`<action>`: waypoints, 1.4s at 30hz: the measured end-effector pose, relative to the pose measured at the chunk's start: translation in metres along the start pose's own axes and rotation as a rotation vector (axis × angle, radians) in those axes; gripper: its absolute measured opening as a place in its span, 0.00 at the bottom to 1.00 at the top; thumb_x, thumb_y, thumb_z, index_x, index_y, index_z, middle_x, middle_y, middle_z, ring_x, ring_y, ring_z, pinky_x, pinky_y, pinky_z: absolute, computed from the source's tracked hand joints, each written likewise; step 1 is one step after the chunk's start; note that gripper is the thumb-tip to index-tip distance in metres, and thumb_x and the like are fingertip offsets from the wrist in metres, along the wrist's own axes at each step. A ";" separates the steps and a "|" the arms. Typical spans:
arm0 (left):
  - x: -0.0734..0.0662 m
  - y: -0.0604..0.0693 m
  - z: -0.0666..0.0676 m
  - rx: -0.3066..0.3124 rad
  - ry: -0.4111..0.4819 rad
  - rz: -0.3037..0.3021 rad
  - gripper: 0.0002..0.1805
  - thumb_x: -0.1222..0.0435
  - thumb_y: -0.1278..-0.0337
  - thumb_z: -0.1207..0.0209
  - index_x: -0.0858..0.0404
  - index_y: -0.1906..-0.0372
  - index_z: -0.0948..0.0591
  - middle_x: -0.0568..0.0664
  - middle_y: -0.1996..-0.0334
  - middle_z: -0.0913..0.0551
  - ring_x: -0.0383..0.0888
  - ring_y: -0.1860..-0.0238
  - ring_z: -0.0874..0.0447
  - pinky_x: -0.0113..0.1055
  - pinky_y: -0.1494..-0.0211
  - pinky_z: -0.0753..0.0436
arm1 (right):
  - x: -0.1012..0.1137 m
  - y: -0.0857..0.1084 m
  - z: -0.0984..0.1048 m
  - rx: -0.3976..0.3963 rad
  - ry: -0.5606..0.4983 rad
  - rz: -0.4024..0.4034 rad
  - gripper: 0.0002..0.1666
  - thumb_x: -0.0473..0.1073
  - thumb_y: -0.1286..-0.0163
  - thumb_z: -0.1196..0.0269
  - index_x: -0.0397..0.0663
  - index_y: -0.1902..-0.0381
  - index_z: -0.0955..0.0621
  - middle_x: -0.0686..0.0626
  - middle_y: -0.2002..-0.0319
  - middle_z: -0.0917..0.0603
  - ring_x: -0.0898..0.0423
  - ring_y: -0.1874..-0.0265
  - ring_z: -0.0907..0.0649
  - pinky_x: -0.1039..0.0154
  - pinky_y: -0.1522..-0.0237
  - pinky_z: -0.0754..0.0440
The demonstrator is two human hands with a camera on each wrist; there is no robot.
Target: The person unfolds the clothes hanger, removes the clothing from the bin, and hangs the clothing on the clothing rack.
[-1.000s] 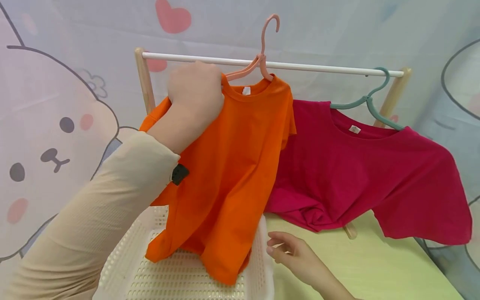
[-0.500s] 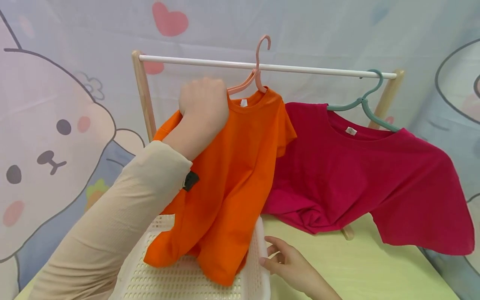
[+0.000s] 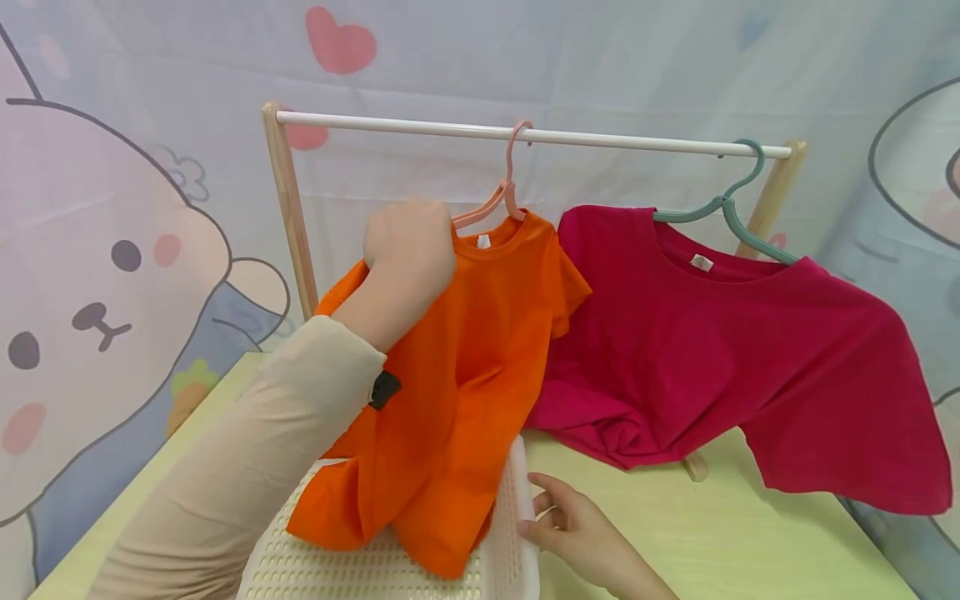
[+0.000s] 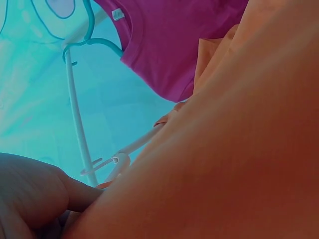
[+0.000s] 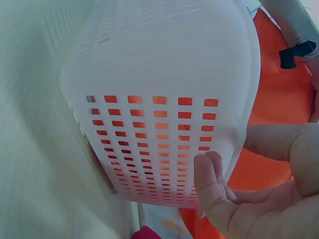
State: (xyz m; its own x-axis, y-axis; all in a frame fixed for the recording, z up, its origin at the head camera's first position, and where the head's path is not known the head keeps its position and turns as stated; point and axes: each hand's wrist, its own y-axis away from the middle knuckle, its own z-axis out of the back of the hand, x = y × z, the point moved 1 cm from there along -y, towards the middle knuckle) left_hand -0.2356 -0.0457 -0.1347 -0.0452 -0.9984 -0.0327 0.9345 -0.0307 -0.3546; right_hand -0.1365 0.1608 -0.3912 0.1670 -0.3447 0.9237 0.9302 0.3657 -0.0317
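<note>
In the head view my left hand [image 3: 410, 260] grips the orange T-shirt [image 3: 480, 367] at its shoulder, where a pink hanger [image 3: 502, 196] runs inside the neck. The hanger's hook is level with the white rail [image 3: 390, 126] and overlaps it; whether it bears weight there I cannot tell. The shirt's hem hangs into a white perforated basket [image 3: 512, 517]. My right hand [image 3: 581, 533] holds the basket's right rim; in the right wrist view the thumb lies over the rim [image 5: 254, 64] and the fingers [image 5: 212, 191] against the outer wall. Fabric hides most left fingers.
A crimson T-shirt [image 3: 720, 350] on a green hanger [image 3: 738, 196] hangs at the rail's right end. The wooden rack post [image 3: 288, 208] stands on the left. Pale yellow tabletop [image 3: 720, 542] lies beneath, with a cartoon-printed cloth [image 3: 637, 67] behind.
My left hand has lowered the orange T-shirt and hanger, bringing the hook from above the rail down to it. My right hand has moved slightly left and closed on the basket's rim.
</note>
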 end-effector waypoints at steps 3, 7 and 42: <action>0.002 0.002 -0.004 -0.021 0.009 -0.013 0.10 0.66 0.38 0.49 0.58 0.73 0.21 0.50 0.77 0.23 0.50 0.75 0.23 0.34 0.79 0.29 | 0.000 0.000 0.000 0.001 -0.010 0.007 0.41 0.42 0.34 0.36 0.26 0.32 0.40 0.45 0.59 0.23 0.60 0.71 0.19 0.67 0.65 0.20; 0.006 0.004 -0.006 -0.040 0.017 -0.025 0.10 0.67 0.38 0.49 0.58 0.72 0.19 0.51 0.77 0.22 0.50 0.75 0.24 0.35 0.79 0.29 | 0.000 0.001 -0.001 0.003 -0.017 0.007 0.42 0.41 0.34 0.36 0.25 0.32 0.41 0.45 0.59 0.23 0.61 0.70 0.20 0.67 0.65 0.20; 0.034 0.133 -0.090 -0.346 0.110 -0.954 0.24 0.58 0.54 0.27 0.64 0.51 0.17 0.51 0.56 0.16 0.49 0.51 0.19 0.44 0.44 0.22 | -0.001 0.001 -0.003 0.014 -0.069 0.000 0.42 0.39 0.34 0.36 0.23 0.31 0.43 0.45 0.61 0.24 0.62 0.70 0.19 0.67 0.63 0.19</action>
State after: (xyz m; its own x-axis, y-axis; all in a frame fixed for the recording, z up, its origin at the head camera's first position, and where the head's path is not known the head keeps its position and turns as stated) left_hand -0.1448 -0.0793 -0.2666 -0.7663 -0.5542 0.3251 0.3395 -0.7788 -0.5275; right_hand -0.1345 0.1588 -0.3930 0.1440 -0.2848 0.9477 0.9255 0.3777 -0.0271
